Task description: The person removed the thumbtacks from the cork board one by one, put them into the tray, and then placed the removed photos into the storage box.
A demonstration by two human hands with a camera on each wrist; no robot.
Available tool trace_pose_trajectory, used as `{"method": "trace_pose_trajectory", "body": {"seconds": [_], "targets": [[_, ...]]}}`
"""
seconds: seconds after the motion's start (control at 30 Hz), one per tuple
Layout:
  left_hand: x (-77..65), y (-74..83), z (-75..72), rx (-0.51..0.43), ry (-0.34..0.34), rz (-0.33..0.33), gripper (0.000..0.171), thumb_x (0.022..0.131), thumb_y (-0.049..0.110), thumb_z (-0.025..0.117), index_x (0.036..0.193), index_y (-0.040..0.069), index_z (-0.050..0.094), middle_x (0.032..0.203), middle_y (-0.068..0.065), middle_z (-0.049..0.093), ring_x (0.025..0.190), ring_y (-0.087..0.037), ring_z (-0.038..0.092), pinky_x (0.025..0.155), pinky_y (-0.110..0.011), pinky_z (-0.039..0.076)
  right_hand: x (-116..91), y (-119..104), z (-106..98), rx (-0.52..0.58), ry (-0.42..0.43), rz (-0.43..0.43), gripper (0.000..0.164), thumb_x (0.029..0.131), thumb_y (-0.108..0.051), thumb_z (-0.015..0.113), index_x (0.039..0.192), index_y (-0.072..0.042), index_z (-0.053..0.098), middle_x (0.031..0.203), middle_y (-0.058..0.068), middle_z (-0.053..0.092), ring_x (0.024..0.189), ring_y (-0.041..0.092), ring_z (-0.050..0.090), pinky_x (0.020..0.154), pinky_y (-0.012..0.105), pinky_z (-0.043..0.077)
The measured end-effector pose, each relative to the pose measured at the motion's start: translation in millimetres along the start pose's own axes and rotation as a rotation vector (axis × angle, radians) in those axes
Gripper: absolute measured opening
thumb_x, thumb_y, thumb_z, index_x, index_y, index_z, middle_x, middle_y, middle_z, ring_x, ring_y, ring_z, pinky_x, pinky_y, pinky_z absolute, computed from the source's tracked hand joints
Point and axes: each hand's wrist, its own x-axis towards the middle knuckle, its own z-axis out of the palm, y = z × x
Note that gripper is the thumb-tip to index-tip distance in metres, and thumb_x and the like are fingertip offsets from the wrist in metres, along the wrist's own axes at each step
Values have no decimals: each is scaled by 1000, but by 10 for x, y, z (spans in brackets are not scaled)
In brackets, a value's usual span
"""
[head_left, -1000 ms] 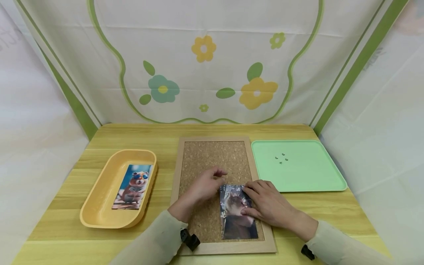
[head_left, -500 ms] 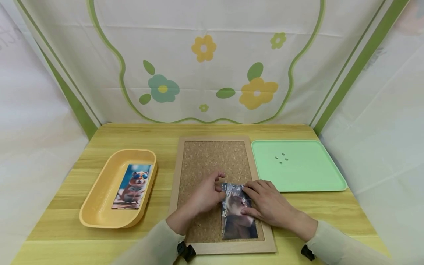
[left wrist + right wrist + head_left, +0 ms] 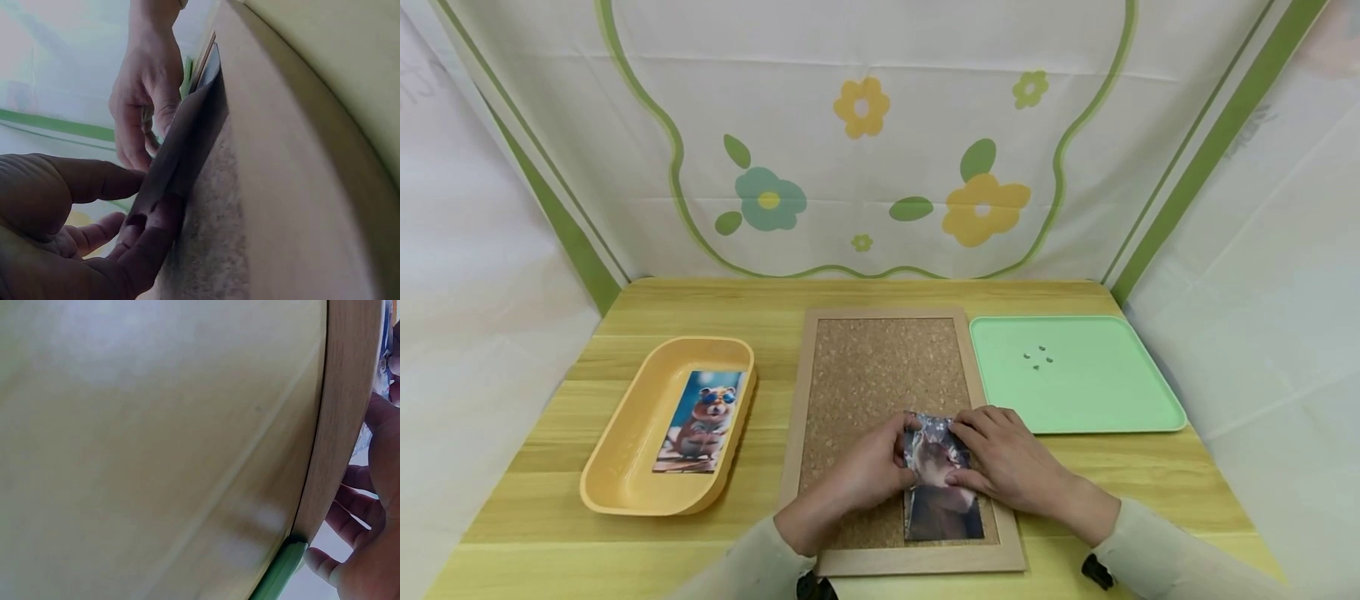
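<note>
A photo card [image 3: 942,508] with a furry animal on a dark background lies over the lower right of the framed corkboard [image 3: 880,358]. At its left edge my left hand [image 3: 876,462] pinches the card. In the left wrist view the thumb is on one face, with fingers [image 3: 161,225] behind the lifted edge of the card [image 3: 181,140]. My right hand [image 3: 1011,458] rests at the card's right side, thumb and forefinger touching its printed face. The right wrist view shows this hand [image 3: 375,506] beside the board's wooden frame [image 3: 350,375], fingers apart.
A yellow tray [image 3: 617,467] on the left holds another photo card [image 3: 700,425], showing an animal in sunglasses. On the right, a green tray [image 3: 1097,392] bears several small metal pieces [image 3: 1037,358]. Printed fabric [image 3: 865,175] encloses the wooden table [image 3: 550,533].
My left hand has come down and closed onto the card's left edge, which is now lifted and shifted slightly right. The right hand has stayed in place.
</note>
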Motion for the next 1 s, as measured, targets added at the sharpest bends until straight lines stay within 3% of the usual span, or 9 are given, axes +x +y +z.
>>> {"method": "trace_pose_trajectory", "body": {"seconds": [0.27,0.47,0.73,1.0], "targets": [[38,-94,-12,-4,52,1,47,84,-11,74,125,11,63,88,-4,60,73,-15,54,60,-26,42,-8,15,-11,27,-7,13,71,96,-64,66,138,-7,67,138,11,64,126,30,59,103,54,50],[124,-226,-106,-113,72,15,47,83,-12,74,125,7,63,90,-6,58,75,-16,52,62,-26,43,-19,26,-32,52,-5,29,70,98,-59,65,142,-4,64,141,13,63,129,31,58,107,53,50],[230,-365,-393,-369,70,-24,49,90,-13,70,134,3,57,101,-13,56,82,-20,61,65,-35,62,-44,33,-28,83,18,32,65,98,-58,67,141,-9,64,137,10,64,124,28,60,106,52,51],[318,-480,-721,-476,129,-77,43,98,-7,66,138,8,59,108,-12,55,88,-20,62,71,-40,65,-93,-15,-1,58,28,1,62,95,-56,72,136,-9,67,134,9,65,122,27,61,101,52,52]]}}
